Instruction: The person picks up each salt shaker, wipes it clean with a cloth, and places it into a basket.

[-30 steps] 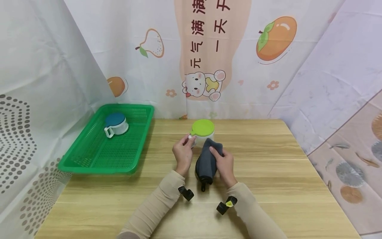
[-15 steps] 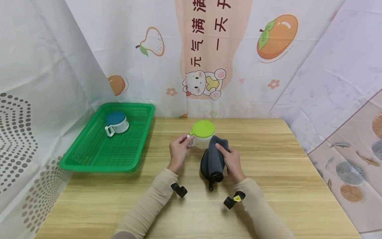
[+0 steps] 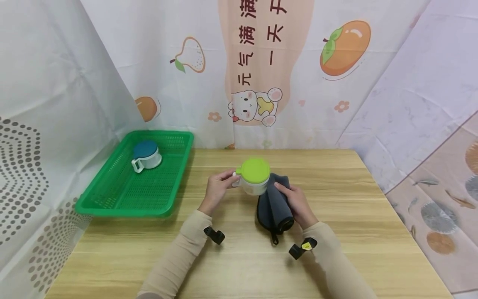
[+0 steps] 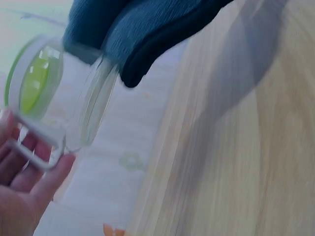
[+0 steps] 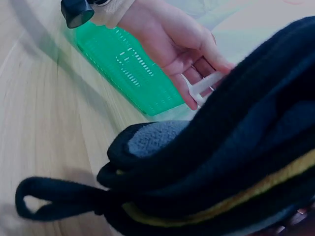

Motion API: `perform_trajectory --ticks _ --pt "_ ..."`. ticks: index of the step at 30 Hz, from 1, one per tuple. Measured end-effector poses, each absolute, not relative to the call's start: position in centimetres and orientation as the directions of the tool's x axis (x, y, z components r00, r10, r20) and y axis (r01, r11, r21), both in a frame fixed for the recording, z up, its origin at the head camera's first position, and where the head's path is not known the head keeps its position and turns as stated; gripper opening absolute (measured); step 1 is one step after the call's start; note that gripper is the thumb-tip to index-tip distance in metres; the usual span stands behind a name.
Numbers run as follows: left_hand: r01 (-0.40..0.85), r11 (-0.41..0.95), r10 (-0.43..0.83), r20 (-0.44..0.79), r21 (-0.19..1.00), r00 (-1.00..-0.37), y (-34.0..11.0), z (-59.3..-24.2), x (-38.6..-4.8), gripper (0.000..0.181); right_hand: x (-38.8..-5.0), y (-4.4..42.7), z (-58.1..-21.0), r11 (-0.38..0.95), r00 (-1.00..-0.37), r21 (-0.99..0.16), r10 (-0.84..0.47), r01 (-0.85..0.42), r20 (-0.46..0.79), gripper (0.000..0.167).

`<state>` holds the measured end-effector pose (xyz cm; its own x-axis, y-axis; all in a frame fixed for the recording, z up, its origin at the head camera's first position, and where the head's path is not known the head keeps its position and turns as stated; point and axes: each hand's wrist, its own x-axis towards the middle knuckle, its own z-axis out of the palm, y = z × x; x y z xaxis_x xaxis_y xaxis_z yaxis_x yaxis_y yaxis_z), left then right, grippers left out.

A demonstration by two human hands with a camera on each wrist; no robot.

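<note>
A clear seasoning jar with a lime-green lid [image 3: 255,171] and a white handle [image 4: 37,140] hangs above the table. My left hand [image 3: 219,185] holds it by that handle, fingers curled through and thumb on top. My right hand [image 3: 297,202] grips a folded dark grey cloth [image 3: 278,205] with black edging and a hanging loop [image 5: 54,199]. The cloth lies against the right side of the jar in the head view, near its base in the left wrist view. Most of my right hand is hidden behind the cloth in the right wrist view.
On the left of the wooden table [image 3: 351,245] stands a green plastic basket [image 3: 168,209]. Inside it sits a similar jar with a blue lid [image 3: 145,148]. A printed curtain [image 3: 209,95] hangs along the table's back edge.
The green-lidded jar has come up off the table and closer to me. My left hand has shifted slightly left, while my right hand and the cloth have moved right.
</note>
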<state>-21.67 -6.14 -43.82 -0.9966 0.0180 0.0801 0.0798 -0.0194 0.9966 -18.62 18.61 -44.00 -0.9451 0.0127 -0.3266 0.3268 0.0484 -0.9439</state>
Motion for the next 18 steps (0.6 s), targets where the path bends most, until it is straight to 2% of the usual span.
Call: perform_trajectory --ticks 4,8,12,18 --pt "0.037 -0.009 0.107 0.038 0.999 -0.994 -7.0 -43.7 -21.8 0.03 -18.7 19.2 -43.8 0.108 -0.944 -0.94 -0.02 0.324 -0.328 0.046" --pt "0.042 0.016 0.193 0.039 0.999 -0.981 -7.8 -43.7 -21.8 0.032 -18.7 19.8 -43.5 0.184 -0.949 -0.94 -0.08 0.288 -0.306 0.045" --pt "0.044 -0.016 0.256 0.046 0.999 -0.966 -8.3 -43.6 -21.9 0.032 -18.8 20.1 -43.2 0.244 -0.951 -0.934 -0.106 0.26 -0.292 0.046" --pt "-0.013 -0.048 0.245 -0.001 0.999 -0.97 -8.3 -43.5 -22.0 0.032 -18.5 19.5 -43.1 0.146 -0.947 -0.947 -0.111 0.286 -0.303 0.046"
